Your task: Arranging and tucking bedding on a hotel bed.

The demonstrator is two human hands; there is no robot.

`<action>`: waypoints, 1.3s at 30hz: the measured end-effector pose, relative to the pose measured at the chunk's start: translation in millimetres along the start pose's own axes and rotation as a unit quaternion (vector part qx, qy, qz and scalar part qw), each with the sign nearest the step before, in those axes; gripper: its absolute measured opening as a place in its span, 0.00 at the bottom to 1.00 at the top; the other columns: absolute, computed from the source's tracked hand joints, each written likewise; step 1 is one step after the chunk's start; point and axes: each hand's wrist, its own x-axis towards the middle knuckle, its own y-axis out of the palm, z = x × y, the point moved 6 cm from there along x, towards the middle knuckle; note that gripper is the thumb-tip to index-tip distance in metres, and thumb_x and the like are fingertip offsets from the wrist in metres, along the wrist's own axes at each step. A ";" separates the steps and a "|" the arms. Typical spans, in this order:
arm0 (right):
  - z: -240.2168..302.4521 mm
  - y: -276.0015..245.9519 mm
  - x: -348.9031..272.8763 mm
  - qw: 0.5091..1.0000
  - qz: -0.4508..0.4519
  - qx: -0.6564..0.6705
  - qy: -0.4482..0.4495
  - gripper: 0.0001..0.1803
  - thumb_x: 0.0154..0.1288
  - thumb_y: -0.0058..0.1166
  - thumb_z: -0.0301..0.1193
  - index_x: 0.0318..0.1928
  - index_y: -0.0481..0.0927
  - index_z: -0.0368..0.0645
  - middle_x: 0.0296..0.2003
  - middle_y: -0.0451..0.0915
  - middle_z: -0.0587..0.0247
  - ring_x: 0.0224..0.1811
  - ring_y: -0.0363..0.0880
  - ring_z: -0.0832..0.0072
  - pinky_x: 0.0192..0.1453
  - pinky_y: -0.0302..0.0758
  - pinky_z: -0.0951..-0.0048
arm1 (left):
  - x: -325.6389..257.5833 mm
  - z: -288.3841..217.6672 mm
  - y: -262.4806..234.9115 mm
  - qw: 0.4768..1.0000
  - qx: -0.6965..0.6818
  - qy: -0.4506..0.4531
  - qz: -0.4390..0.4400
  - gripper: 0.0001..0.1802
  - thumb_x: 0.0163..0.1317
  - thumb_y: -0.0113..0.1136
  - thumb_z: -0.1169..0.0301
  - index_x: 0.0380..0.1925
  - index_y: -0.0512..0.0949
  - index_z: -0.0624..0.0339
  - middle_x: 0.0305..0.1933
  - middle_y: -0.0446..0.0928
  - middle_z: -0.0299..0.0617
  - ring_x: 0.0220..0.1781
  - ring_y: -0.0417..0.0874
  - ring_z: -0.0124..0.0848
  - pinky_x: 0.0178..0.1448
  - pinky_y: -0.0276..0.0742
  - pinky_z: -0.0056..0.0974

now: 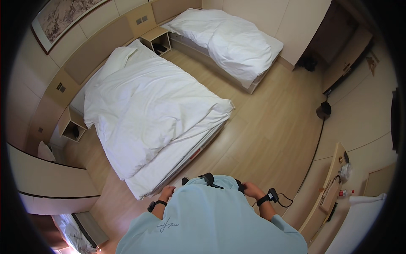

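My left hand point(168, 193) hangs beside my body near the foot of the larger bed, its fingers loosely curled, with nothing seen in them. My right hand point(252, 191) is at the other side of my waist, close to a black device point(240, 186). Its fingertips are hidden, so whether it grips the device I cannot tell. A rumpled white duvet point(144, 101) covers most of the larger bed in front of me. At its foot end, a strip of white mattress point(158, 173) shows past the duvet.
A second bed point(228, 42) with a bunched white duvet stands at the far wall. Between the beds is a nightstand point(154, 34). Wooden floor point(262, 122) runs along the right. A narrow desk point(315, 211) lines the right wall, near a dark bin point(324, 111).
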 end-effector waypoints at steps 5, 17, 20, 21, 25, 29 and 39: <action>-7.8 4.7 -3.2 1.000 -0.002 0.018 -0.006 0.11 0.54 0.54 0.25 0.37 0.79 0.31 0.31 0.82 0.47 0.32 0.78 0.68 0.39 0.73 0.67 | -5.0 -23.5 7.7 0.999 0.022 0.024 0.027 0.10 0.57 0.56 0.67 0.28 0.80 0.63 0.20 0.73 0.37 0.19 0.70 0.26 0.23 0.66 0.33; -0.3 11.9 -19.6 0.992 -0.117 -0.017 0.053 0.14 0.53 0.53 0.33 0.33 0.80 0.32 0.32 0.78 0.39 0.37 0.79 0.47 0.40 0.74 0.60 | 4.8 40.0 4.9 0.998 0.059 -0.001 0.029 0.15 0.55 0.57 0.65 0.32 0.82 0.68 0.32 0.82 0.48 0.34 0.82 0.33 0.40 0.76 0.36; -12.2 16.7 -22.6 0.986 -0.159 0.012 0.046 0.15 0.52 0.54 0.33 0.34 0.80 0.32 0.31 0.79 0.40 0.36 0.80 0.49 0.40 0.74 0.61 | 6.8 42.7 8.4 0.996 0.089 0.013 0.029 0.16 0.55 0.57 0.64 0.33 0.81 0.67 0.32 0.82 0.50 0.34 0.82 0.35 0.41 0.76 0.36; -13.0 17.9 -23.6 0.986 -0.159 0.013 0.046 0.15 0.52 0.54 0.33 0.34 0.80 0.32 0.31 0.79 0.40 0.36 0.80 0.49 0.40 0.74 0.61 | 7.7 44.3 6.9 0.992 0.124 0.029 0.019 0.16 0.55 0.57 0.63 0.34 0.81 0.67 0.33 0.82 0.50 0.35 0.82 0.36 0.42 0.76 0.37; -12.2 20.8 -29.3 0.982 -0.173 0.063 0.052 0.15 0.53 0.55 0.34 0.34 0.80 0.31 0.31 0.80 0.41 0.35 0.81 0.52 0.39 0.75 0.63 | 20.1 60.5 7.8 0.987 0.147 0.062 0.025 0.17 0.55 0.57 0.62 0.34 0.81 0.67 0.35 0.82 0.51 0.38 0.82 0.38 0.44 0.75 0.37; -14.8 22.5 -31.6 0.979 -0.180 0.067 0.062 0.16 0.54 0.54 0.33 0.34 0.80 0.30 0.31 0.80 0.41 0.35 0.81 0.53 0.40 0.75 0.64 | 28.4 70.3 11.0 0.985 0.151 0.077 0.037 0.18 0.55 0.57 0.61 0.35 0.81 0.67 0.37 0.81 0.51 0.41 0.82 0.39 0.46 0.74 0.38; -29.1 28.3 -35.0 0.974 -0.222 -0.016 0.039 0.17 0.56 0.50 0.35 0.33 0.79 0.29 0.32 0.78 0.36 0.38 0.78 0.46 0.40 0.74 0.59 | 30.7 74.8 14.6 0.984 0.164 0.056 0.043 0.20 0.54 0.58 0.59 0.37 0.80 0.66 0.37 0.82 0.51 0.40 0.82 0.37 0.45 0.75 0.37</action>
